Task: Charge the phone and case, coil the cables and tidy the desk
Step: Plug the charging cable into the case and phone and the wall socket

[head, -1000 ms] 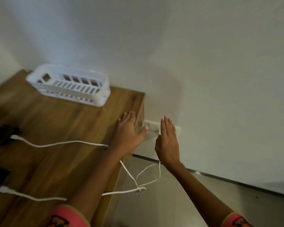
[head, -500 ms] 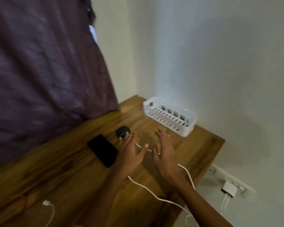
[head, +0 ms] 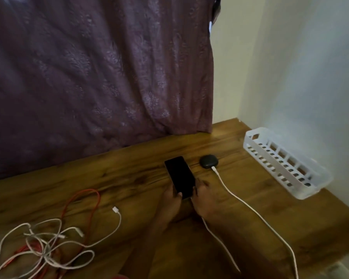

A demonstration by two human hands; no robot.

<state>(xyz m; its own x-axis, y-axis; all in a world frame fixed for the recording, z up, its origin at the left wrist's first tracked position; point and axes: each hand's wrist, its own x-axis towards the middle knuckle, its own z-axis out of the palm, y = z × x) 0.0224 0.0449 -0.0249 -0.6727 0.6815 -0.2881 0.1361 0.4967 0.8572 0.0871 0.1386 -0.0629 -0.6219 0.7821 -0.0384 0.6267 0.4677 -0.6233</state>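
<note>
Pinching the phone's (head: 179,175) near end, left hand (head: 170,202) and right hand (head: 207,200) flank it; its length points toward the table's (head: 129,178) back edge, with a white cable (head: 220,242) emerging beneath the right hand.

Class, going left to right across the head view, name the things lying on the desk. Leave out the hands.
tangle of cables → loose white plug → phone → black case → white basket
</note>
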